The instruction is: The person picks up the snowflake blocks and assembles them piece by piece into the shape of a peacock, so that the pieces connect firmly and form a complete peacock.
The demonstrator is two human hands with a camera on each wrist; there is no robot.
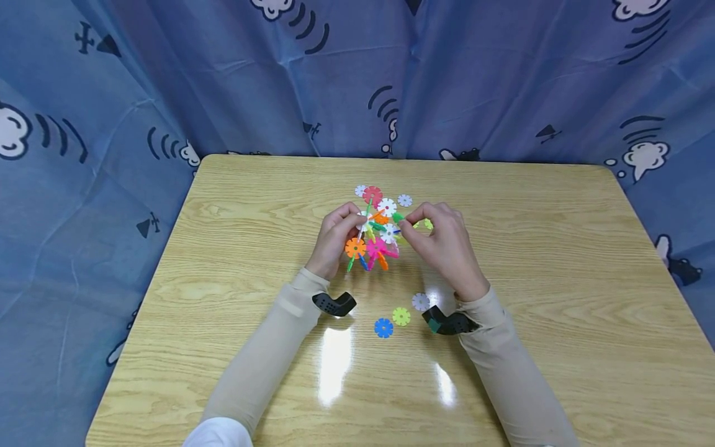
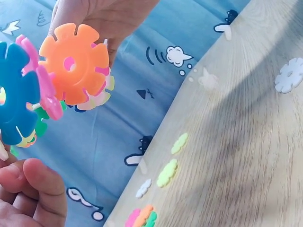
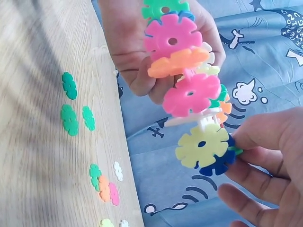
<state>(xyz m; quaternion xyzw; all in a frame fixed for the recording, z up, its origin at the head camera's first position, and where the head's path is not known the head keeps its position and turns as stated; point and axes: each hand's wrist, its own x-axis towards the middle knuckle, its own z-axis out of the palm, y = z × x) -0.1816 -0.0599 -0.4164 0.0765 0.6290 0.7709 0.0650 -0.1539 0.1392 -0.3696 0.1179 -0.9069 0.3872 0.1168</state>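
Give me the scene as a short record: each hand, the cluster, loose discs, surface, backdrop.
Left hand: holds the cluster at its left side
Right hand: pinches a green disc at the cluster's right side
Cluster: notched discs in many colours, joined
Loose, nearer the person: blue disc, yellow-green disc, pale disc
Loose, beyond the cluster: white disc, among others
Surface: wood-grain table
Backdrop: blue printed curtain

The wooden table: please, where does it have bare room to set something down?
Two wide patches of table look bare: between the left sleeve and the left edge, and between the right sleeve and the right edge. The middle is crowded: the joined discs between the left hand and right hand, with loose discs beyond and in front.
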